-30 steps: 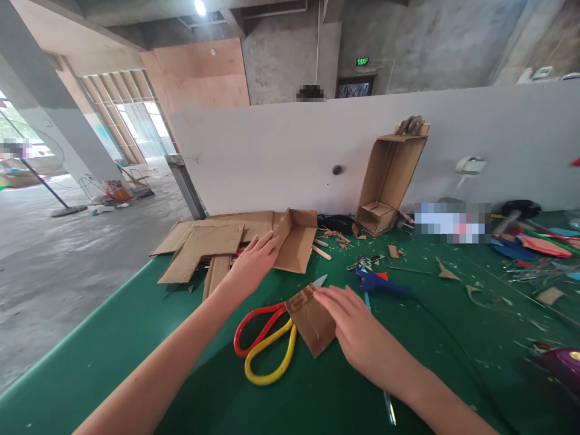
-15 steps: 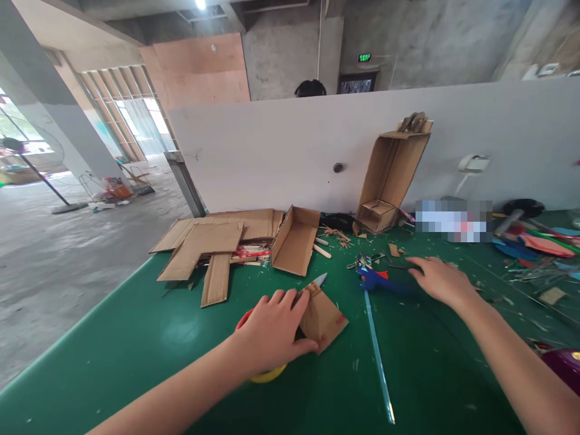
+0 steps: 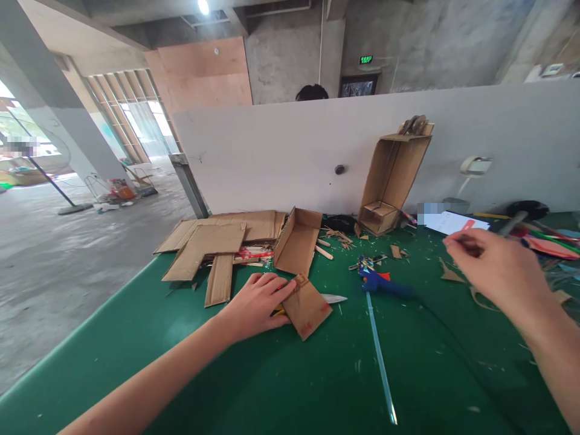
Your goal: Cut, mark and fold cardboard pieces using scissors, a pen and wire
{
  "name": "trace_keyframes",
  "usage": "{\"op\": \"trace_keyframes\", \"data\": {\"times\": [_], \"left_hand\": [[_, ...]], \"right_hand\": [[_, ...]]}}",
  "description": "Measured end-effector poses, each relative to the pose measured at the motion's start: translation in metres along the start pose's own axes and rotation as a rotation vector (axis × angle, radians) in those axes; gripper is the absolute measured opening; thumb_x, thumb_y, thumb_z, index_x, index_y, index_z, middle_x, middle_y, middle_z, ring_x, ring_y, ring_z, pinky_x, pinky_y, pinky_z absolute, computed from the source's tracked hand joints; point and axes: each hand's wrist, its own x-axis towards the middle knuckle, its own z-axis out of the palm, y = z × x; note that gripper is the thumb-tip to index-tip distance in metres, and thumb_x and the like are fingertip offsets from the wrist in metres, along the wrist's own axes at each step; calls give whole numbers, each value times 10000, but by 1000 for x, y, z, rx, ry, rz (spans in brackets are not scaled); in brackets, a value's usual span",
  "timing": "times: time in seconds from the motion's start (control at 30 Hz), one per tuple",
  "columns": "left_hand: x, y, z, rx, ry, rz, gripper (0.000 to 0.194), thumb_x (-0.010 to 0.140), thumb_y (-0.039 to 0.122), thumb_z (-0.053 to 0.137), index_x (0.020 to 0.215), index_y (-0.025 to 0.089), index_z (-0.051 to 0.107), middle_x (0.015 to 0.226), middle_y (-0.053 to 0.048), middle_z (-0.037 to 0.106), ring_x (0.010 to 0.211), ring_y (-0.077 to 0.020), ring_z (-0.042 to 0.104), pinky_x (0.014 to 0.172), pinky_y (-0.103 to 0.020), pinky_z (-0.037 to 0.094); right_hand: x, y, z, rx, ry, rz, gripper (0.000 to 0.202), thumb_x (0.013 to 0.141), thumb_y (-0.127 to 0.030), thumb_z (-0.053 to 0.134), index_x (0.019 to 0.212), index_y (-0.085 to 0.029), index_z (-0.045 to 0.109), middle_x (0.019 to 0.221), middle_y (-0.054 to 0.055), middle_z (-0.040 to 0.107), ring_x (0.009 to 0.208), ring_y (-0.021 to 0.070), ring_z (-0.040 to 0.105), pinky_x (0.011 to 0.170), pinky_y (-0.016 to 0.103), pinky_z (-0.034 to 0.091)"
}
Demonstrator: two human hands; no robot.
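Observation:
My left hand (image 3: 258, 302) is closed on the edge of a small square piece of cardboard (image 3: 310, 309), thumb below and fingers on top. Scissors lie partly hidden by the cardboard; their blade (image 3: 335, 298) juts out to the right and a bit of yellow handle shows by the thumb. My right hand (image 3: 498, 266) is raised over the table's right side, fingers curled together; whatever they pinch is hidden. Between the hands lies a blue glue gun (image 3: 385, 286) with a long clear glue stick (image 3: 381, 359) pointing towards me.
An open cardboard tray (image 3: 299, 244) and flat cardboard pieces (image 3: 217, 238) lie at the back left. A tall cardboard structure (image 3: 394, 181) leans near the white partition (image 3: 272, 157). Cardboard scraps (image 3: 450, 272) and a white paper (image 3: 453, 222) are to the right. Someone's hair (image 3: 312, 92) shows above the partition.
My right hand has moved right and up from beside the glue gun, its fingers closing. My left hand has shifted left and forward with the cardboard; the scissors' blade has swung to point right.

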Motion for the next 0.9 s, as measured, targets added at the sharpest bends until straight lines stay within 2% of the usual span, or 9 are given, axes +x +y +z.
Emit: {"op": "trace_keyframes", "data": {"times": [0.07,0.17,0.27,0.33,0.43,0.57,0.67,0.8,0.9], "left_hand": [[-3,1,-2,-26,54,11,600,848,457,529,1381,241,357,1251,-99,534,1144,-277,461,973,-452,342],[-10,10,-5,-159,84,12,741,778,551,582,1401,241,327,1265,-113,504,1146,-290,469,984,-464,368],[-18,21,-6,-366,87,-39,757,761,541,604,1404,259,323,1313,-116,453,1152,-284,483,960,-436,427],[-23,25,-4,-527,96,-115,620,796,453,594,1353,263,398,1313,-105,460,1123,-254,518,918,-385,472],[-25,24,3,-753,68,-198,463,801,386,601,1230,245,501,1232,-80,544,1017,-209,587,835,-316,514],[-18,19,14,-765,50,-228,603,786,383,612,1327,253,379,1178,-72,592,927,-204,618,767,-319,520],[-5,16,21,-649,78,-234,682,783,390,607,1380,243,312,1112,-74,622,878,-210,622,752,-334,508],[16,11,27,-545,133,-251,696,768,426,617,1379,218,355,1022,-71,650,895,-226,609,786,-353,490],[26,7,28,-577,179,-248,686,756,418,629,1363,214,383,1054,-73,642,872,-213,614,766,-336,498]], "right_hand": [[-4,-29,-5,109,-16,110,67,750,-348,641,789,-295,653,669,32,604,633,205,552,612,376,396],[-15,-67,-1,670,-59,83,171,781,-457,612,775,-288,636,879,36,609,807,191,569,705,365,469],[-35,-94,13,1041,-263,168,204,769,-449,647,748,-259,575,651,-25,498,621,135,515,616,329,503],[-54,-103,27,1106,-354,273,252,770,-470,646,745,-244,538,567,-63,376,499,90,378,452,226,410],[-84,-104,52,1069,-545,340,336,825,-532,556,721,-220,488,523,-85,265,446,70,187,379,181,161],[-112,-98,77,878,-853,244,445,903,-571,369,696,-193,479,553,-76,247,464,73,183,418,217,153],[-122,-100,82,654,-860,111,443,940,-520,303,700,-189,474,575,-54,321,495,86,280,455,231,225],[-127,-105,83,279,-862,-96,406,968,-421,271,682,-196,452,586,-32,444,527,105,400,508,252,281],[-129,-101,87,-18,-768,-311,328,950,-351,341,700,-200,489,687,7,564,616,143,510,537,273,313]]}}
